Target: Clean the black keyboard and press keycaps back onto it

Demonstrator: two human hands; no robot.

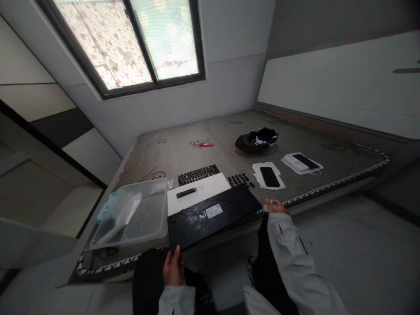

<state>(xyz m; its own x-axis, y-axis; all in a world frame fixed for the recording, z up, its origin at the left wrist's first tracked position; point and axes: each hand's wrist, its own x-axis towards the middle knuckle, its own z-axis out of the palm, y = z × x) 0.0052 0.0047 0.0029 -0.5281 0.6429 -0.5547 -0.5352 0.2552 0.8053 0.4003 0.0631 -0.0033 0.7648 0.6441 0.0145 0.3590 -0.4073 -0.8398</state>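
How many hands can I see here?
2: the left hand grips the near left corner of the black keyboard; the right hand is at its right end.

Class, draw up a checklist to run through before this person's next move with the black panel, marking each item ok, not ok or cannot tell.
1. Left hand gripping the black panel at its near corner: ok.
2. Right hand gripping the other end: cannot tell; it is close, but contact is unclear.
3. Both panel faces visible: not ok; only the side with the white label shows.
4. Black-handled tool clear of the panel: ok, on the white sheet.
5. No loose keys under the panel: cannot tell.
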